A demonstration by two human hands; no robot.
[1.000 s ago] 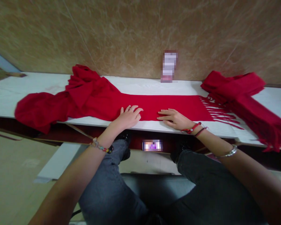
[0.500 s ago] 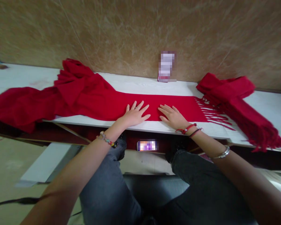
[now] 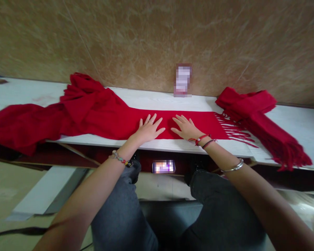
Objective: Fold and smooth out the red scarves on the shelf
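Note:
A long red scarf (image 3: 125,122) lies along the white tabletop, bunched in loose folds at the left and spread flat in the middle. Its fringed end points right. My left hand (image 3: 148,129) rests flat on the smooth part with its fingers spread. To the right of it, my right hand (image 3: 185,128) also lies on the cloth, fingers stretched out and palm down. Beyond the fringe sits another red fringed piece, a folded scarf (image 3: 264,122), bent across itself. The fringe of the flat scarf touches or runs under it; I cannot tell which.
A blurred-out upright card or phone (image 3: 182,80) leans on the brown marbled wall (image 3: 136,42). Below the edge of the white tabletop (image 3: 151,99) lies a phone with a lit, blurred screen (image 3: 163,166). A pale board (image 3: 45,191) is at lower left.
My right hand has slid slightly left over the scarf, closer to my left hand. The whole view has shifted a little; the scarves look unmoved.

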